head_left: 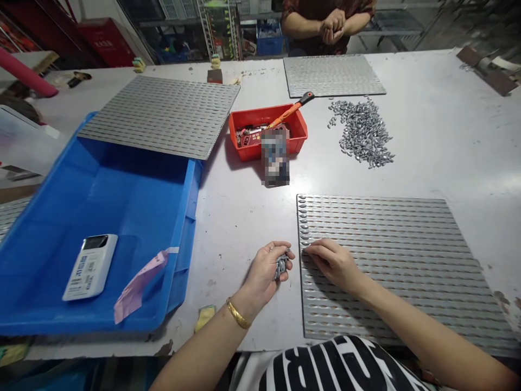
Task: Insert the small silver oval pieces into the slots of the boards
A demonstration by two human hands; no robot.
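In the head view, the left hand has its fingers curled around a small bunch of metal pieces, while the right hand has its fingers bent at the left edge of a grey slotted board, just below a column of pieces lying there, and I cannot tell whether its fingertips grip one. More pieces lie in a loose pile beyond this board on the white table. A red box stands to the left of the pile, and a blue bin is farther left.
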